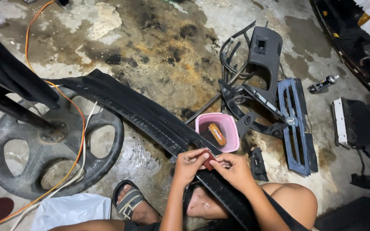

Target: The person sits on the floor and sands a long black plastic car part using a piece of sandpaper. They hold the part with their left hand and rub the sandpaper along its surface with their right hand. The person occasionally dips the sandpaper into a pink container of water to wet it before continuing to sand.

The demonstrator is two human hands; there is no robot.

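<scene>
My left hand (189, 164) and my right hand (234, 169) meet over a long black ribbed plastic car trim panel (142, 113) that runs diagonally across the floor and over my legs. Together they pinch a small dark red pad (209, 160) against the panel's edge. Just beyond my hands stands a pink plastic tub (232, 128) with dark water and an orange sponge-like block (217, 134) inside.
A black fan base (50, 147) with an orange cable (80, 128) sits at left. A pile of black car trim parts (258, 81) and a blue grille (298, 124) lie at right, beside a spray can (323, 84). My sandalled foot (129, 203) rests on the wet, stained concrete.
</scene>
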